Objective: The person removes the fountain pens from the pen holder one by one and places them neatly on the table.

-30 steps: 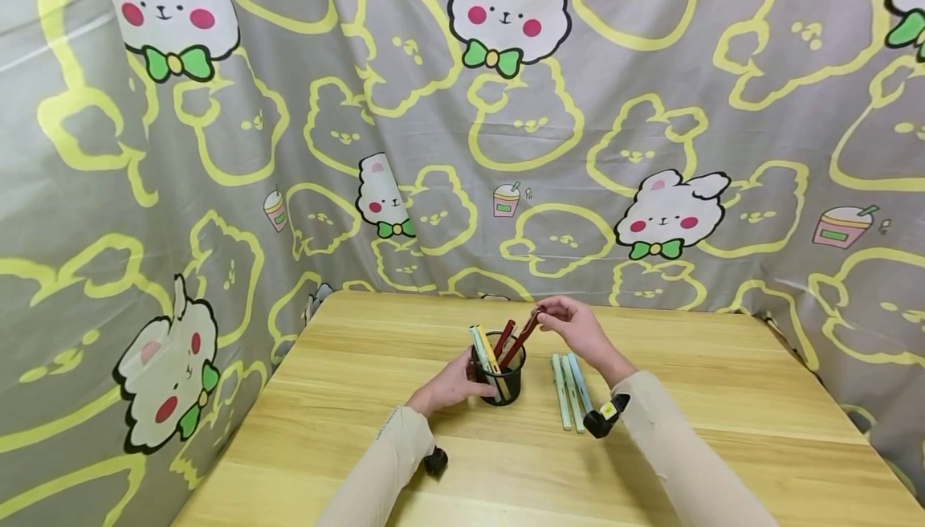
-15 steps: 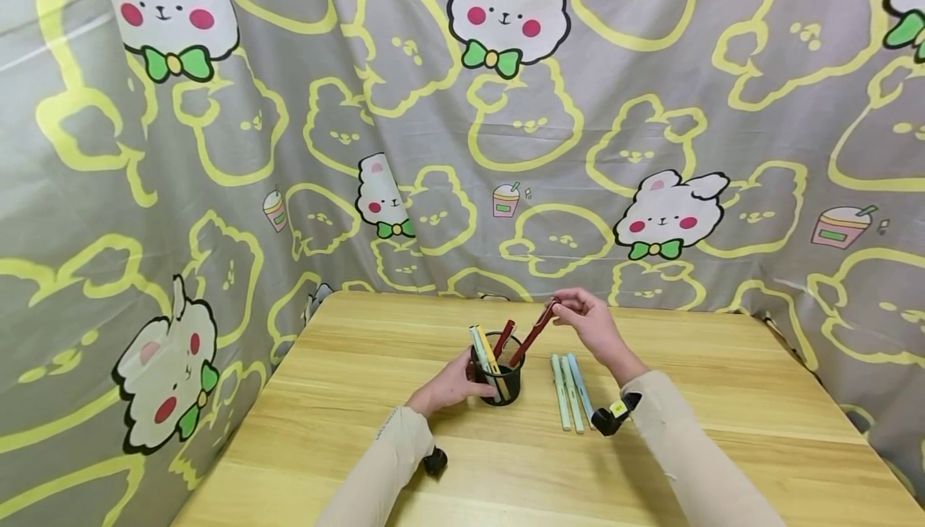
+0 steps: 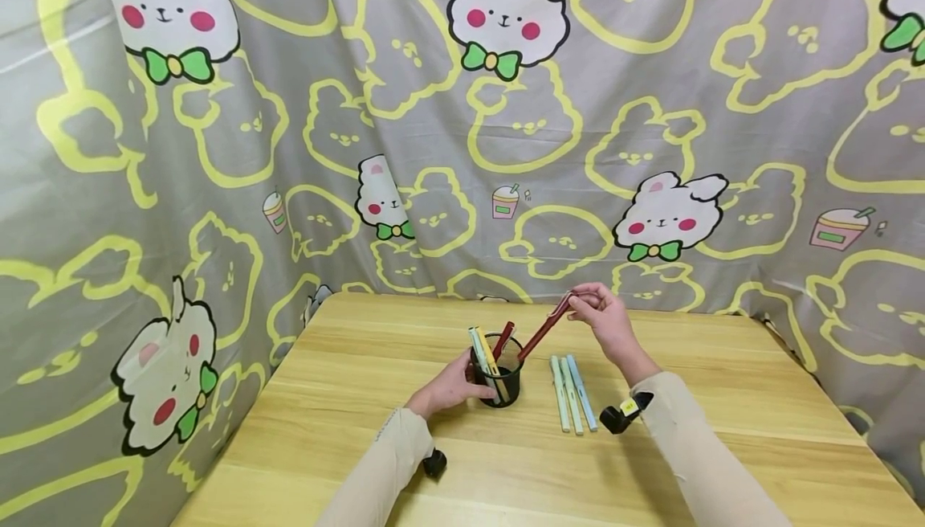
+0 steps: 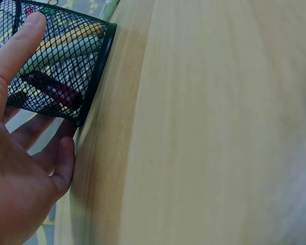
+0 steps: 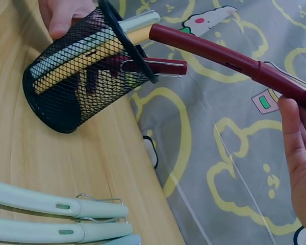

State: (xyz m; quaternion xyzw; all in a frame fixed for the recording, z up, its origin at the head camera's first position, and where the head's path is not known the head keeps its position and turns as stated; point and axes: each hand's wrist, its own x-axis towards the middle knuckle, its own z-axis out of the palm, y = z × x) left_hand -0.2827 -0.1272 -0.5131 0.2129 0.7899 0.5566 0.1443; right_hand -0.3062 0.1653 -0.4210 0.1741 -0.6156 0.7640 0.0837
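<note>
Right hand point(image 3: 605, 320) is pinching the dark red pen point(image 3: 543, 329) by its top — lifting it higher than a second ago, tip barely at the rim. Left hand point(image 3: 450, 386) is gripping the mesh pen cup point(image 3: 499, 373) mid-bench — three pale pens point(image 3: 572, 393) lying just right of it.

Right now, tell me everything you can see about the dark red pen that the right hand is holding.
The dark red pen is a slim, glossy, plastic-looking stick with a cap seam near its upper end. It slants, its lower tip at the rim of the black mesh cup, its upper end pinched by the right hand above the wooden table. Whether the tip touches the rim is unclear.
</note>
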